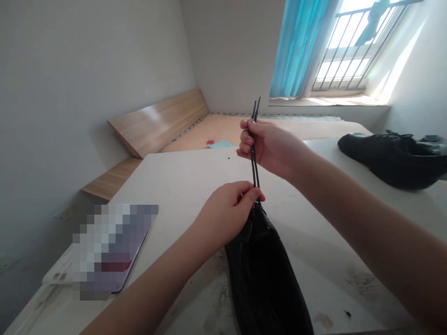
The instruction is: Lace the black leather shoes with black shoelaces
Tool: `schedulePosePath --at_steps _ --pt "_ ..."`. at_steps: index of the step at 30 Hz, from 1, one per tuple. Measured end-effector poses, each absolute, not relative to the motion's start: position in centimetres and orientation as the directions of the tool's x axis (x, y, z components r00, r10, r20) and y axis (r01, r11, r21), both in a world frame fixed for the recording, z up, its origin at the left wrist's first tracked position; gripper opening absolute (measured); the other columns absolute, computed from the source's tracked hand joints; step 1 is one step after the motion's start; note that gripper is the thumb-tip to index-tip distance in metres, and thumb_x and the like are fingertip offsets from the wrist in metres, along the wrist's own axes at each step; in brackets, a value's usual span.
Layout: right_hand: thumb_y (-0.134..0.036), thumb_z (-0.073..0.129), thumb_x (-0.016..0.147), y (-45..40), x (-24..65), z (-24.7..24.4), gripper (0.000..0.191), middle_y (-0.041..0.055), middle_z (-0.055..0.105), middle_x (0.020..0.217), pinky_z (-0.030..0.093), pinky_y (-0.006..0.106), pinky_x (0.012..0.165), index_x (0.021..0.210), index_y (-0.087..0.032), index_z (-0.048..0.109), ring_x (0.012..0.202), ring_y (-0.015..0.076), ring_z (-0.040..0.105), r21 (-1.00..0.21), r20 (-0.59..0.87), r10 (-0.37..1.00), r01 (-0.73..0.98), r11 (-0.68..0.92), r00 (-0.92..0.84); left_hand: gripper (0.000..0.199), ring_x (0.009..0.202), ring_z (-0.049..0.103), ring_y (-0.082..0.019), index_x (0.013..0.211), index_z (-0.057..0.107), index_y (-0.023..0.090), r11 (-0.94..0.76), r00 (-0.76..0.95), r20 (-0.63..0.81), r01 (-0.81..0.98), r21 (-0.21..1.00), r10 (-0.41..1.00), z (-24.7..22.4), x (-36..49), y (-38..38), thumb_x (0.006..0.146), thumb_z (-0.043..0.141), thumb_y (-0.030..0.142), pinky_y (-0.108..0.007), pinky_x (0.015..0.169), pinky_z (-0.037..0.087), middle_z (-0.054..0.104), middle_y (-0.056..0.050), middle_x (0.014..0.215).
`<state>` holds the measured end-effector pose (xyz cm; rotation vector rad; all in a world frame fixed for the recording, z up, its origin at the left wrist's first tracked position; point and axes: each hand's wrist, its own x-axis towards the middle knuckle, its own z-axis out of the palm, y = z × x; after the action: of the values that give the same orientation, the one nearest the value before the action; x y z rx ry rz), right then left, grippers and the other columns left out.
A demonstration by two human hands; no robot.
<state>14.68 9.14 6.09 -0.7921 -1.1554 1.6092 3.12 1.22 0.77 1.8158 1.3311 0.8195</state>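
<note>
"White tabletop (188,177), stained in places. Where on it is the item under inspection?"

"The black shoe (265,274) lies on the near side, its opening towards the viewer; its near end runs out of view. I take it as the landmark."

"Condition of its laces (255,172)?"

"Two dark strands, drawn upright and close together from the far end of the shoe's opening."

"State of the hands?"

"Left hand (228,209), at the far end of the shoe: thumb and fingers pinched on the laces, low down. Right hand (260,144), above the left: fingers closed round the same strands, with the tips sticking out above."

"Surroundings, working outward from the shoe?"

"Left of it, a flat item (131,251), pixelated and not identifiable. Right of it and farther off, a second shoe (387,160), also black, lying side-on with its toe to the left. Beyond it, past the tabletop, a bed (188,138) with a peach-coloured surface and a wooden headboard (164,118) to the left. Farthest from it, to the right, a blue curtain (296,46) beside a barred window (344,60)."
</note>
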Motion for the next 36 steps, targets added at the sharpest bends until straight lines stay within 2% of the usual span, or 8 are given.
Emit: schedulePosePath --at_steps 6,9,16,19,21,27,31,36 --pt "-0.052 0.049 0.095 9.7 17.2 1.1 0.035 0.0073 0.064 0.1 0.051 0.029 0.066 0.091 -0.02 0.062 0.077 0.0167 0.059 -0.981 -0.109 0.929 0.19 -0.043 -0.354 0.03 0.063 0.044 -0.013 0.072 0.054 0.019 -0.08 0.158 0.049 0.199 0.977 0.986 -1.2 3.6 0.7 0.094 0.044 0.037 -0.025 0.06 0.034 0.048 0.003 0.065" --pt "-0.06 0.058 0.086 8.2 18.3 -1.4 0.042 0.007 0.063 0.087 0.048 0.03 0.062 0.078 -0.019 0.061 0.077 0.0195 0.056 -0.934 -0.114 0.934 0.358 0.016 -0.338 0.032 0.058 0.037 -0.012 0.073 0.051 0.019 -0.061 0.151 0.053 0.051 0.997 0.987 -1.8 3.8 0.4 0.095 0.043 0.04 -0.024 0.056 0.031 0.04 0.004 0.062" --pt "-0.051 0.043 0.095 3.4 18.4 -2.7 0.038 0.0008 0.056 0.076 0.048 0.03 0.074 0.076 -0.021 0.056 0.077 0.0162 0.056 -0.926 0.187 0.92 0.252 0.282 -0.344 0.035 0.058 0.038 -0.01 0.071 0.05 0.018 -0.074 0.115 0.071 0.021 0.997 0.991 -2.2 3.8 0.3 0.096 0.046 0.042 -0.024 0.055 0.031 0.043 0.004 0.063" --pt "-0.034 0.051 0.096 2.2 18.2 -2.7 0.017 0.0021 0.063 0.096 0.051 0.027 0.077 0.103 -0.022 0.062 0.087 0.0146 0.061 -0.871 0.417 0.851 0.126 0.474 -0.318 0.034 0.058 0.038 -0.011 0.071 0.049 0.018 -0.088 0.12 0.082 0.047 0.995 0.989 -2.4 3.9 0.3 0.095 0.047 0.042 -0.024 0.053 0.031 0.043 0.005 0.063" --pt "-0.022 0.049 0.098 1.9 18.4 -2.8 0.024 0.0038 0.061 0.117 0.049 0.028 0.09 0.119 -0.025 0.06 0.106 0.0146 0.058 -0.741 0.58 0.752 0.179 0.647 -0.314 0.031 0.059 0.041 -0.012 0.073 0.051 0.019 -0.116 0.133 0.105 0.072 0.991 0.985 -2.5 3.9 0.3 0.095 0.047 0.04 -0.025 0.055 0.033 0.047 0.004 0.064" --pt "-0.015 0.041 0.101 2.9 19.3 -2.5 0.036 0.0048 0.059 0.133 0.034 0.03 0.112 0.133 -0.022 0.055 0.131 0.0152 0.042 -0.467 0.643 0.526 0.26 0.845 -0.556 0.023 0.108 0.055 -0.021 0.099 0.065 0.019 -0.296 0.187 0.264 0.17 0.94 0.946 -2.7 3.4 -0.1 0.095 0.044 0.026 -0.034 0.098 0.039 0.066 -0.005 0.109" --pt "-0.018 0.038 0.101 3.5 19.6 -2.3 0.03 0.0061 0.065 0.112 0.044 0.031 0.095 0.125 -0.021 0.056 0.111 0.0173 0.054 -0.47 0.632 0.563 0.314 0.825 -0.533 0.024 0.09 0.056 -0.02 0.083 0.062 0.018 -0.329 0.235 0.283 0.191 0.925 0.93 -2.6 3.3 0.0 0.095 0.049 0.033 -0.031 0.084 0.043 0.062 -0.004 0.087" --pt "-0.031 0.044 0.099 3.6 20.2 -1.7 0.028 -0.0008 0.059 0.07 0.041 0.026 0.062 0.075 -0.02 0.053 0.066 0.0127 0.052 -0.717 0.401 0.812 0.407 0.567 -0.425 0.036 0.056 0.038 -0.01 0.078 0.059 0.017 -0.159 0.242 0.153 0.002 0.987 0.958 -2.7 3.6 0.4 0.098 0.045 0.043 -0.023 0.053 0.031 0.04 0.005 0.061"
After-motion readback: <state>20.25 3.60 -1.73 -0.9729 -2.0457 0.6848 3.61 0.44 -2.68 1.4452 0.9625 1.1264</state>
